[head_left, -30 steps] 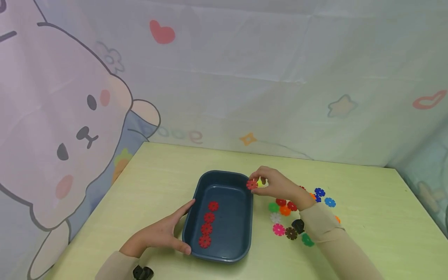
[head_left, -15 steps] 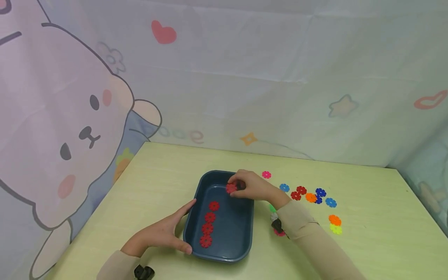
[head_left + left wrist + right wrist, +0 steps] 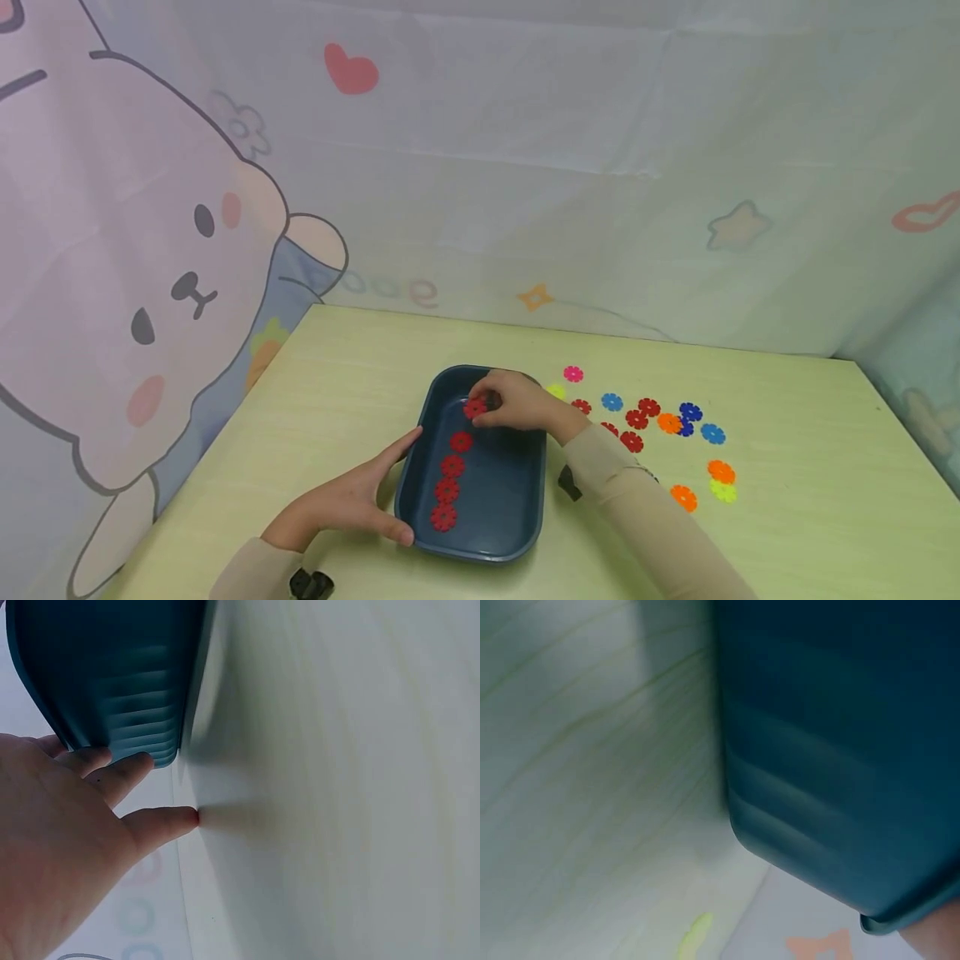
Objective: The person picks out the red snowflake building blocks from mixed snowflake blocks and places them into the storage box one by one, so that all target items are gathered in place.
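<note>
A dark blue tray (image 3: 498,496) stands on the table, with several red snowflake discs (image 3: 447,490) in a row along its left half. My left hand (image 3: 337,504) rests at the tray's left side, thumb and fingers spread; in the left wrist view, fingertips touch the tray's outer wall (image 3: 139,712). Inside the far end, my right hand (image 3: 517,404) pinches another red snowflake disc (image 3: 473,408) between thumb and fingers, just beyond the row. In the right wrist view the tray's outer wall (image 3: 817,772) hides most of that hand and the held disc.
Right of the tray lie scattered snowflake discs: dark red ones (image 3: 636,418), blue ones (image 3: 690,412), an orange one (image 3: 683,498), a yellow one (image 3: 723,492) and a pink one (image 3: 573,374). My right sleeve covers part of that area. A printed cloth (image 3: 525,167) hangs behind the table.
My right hand has carried the red snowflake disc leftward from over the tray's right rim to the far end of the row. My left hand has stayed at the tray's side.
</note>
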### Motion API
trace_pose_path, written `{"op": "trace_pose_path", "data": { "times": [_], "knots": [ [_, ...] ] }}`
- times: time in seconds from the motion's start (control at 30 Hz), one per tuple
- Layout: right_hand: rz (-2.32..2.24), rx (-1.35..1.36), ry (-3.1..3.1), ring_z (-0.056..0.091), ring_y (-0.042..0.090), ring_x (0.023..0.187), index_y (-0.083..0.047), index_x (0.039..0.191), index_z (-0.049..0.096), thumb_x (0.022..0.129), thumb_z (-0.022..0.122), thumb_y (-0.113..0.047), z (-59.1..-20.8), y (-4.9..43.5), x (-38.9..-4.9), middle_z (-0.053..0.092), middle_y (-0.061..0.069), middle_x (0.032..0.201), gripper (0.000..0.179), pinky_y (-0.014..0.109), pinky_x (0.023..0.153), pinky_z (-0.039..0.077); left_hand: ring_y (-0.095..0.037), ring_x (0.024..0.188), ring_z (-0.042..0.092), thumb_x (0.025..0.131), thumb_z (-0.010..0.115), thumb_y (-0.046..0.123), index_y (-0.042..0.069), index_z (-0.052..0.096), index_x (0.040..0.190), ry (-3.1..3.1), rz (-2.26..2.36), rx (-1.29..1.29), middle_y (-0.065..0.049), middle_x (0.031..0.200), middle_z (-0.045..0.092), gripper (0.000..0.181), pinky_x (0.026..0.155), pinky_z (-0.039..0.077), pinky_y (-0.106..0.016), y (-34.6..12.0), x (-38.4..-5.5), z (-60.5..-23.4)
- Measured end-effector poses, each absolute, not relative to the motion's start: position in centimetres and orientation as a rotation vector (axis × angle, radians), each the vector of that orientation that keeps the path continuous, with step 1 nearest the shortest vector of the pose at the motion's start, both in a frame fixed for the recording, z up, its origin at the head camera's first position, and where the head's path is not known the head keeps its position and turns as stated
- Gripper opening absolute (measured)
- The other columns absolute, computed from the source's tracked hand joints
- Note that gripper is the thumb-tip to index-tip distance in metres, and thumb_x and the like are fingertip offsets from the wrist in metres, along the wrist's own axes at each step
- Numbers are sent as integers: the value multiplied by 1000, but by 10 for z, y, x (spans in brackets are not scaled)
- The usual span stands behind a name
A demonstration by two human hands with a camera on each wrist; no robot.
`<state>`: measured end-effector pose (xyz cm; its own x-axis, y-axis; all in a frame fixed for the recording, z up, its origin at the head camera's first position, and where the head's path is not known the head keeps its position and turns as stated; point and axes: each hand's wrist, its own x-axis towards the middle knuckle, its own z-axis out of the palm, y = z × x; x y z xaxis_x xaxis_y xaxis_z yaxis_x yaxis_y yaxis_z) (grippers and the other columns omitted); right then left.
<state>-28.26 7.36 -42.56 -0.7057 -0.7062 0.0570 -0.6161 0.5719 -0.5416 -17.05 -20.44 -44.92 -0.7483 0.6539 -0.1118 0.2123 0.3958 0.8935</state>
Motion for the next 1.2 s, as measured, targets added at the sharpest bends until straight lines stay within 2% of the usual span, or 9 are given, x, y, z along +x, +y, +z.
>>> {"op": "trace_pose_path", "data": {
  "times": [0.23, 0.7, 1.2],
  "knots": [
    [-744, -1098, 2633, 52, 11, 78, -6, 111, 68, 84, 75, -25, -432, 66, -288, 61, 1, 95, 34, 25, 74, 46, -33, 147, 9, 72, 85, 39, 18, 0, 157, 2193, 1328, 747, -10, 162, 4, 122, 111, 16, -63, -205, -171, -451],
    [-588, -1119, 2614, 58, 18, 94, -4, 112, 70, 84, 74, -18, -441, 55, -293, 63, 5, 101, 31, 34, 89, 48, -33, 147, 8, 72, 85, 38, 17, -1, 157, 2180, 1338, 750, -9, 162, 4, 122, 111, 15, -64, -205, -172, -451],
    [-514, -1097, 2624, 59, 20, 99, -5, 113, 70, 85, 74, -16, -444, 51, -290, 63, 7, 105, 30, 36, 93, 48, -33, 147, 9, 73, 84, 39, 19, -1, 157, 2174, 1339, 741, -9, 162, 3, 121, 111, 16, -63, -204, -172, -451]
  ]
}}
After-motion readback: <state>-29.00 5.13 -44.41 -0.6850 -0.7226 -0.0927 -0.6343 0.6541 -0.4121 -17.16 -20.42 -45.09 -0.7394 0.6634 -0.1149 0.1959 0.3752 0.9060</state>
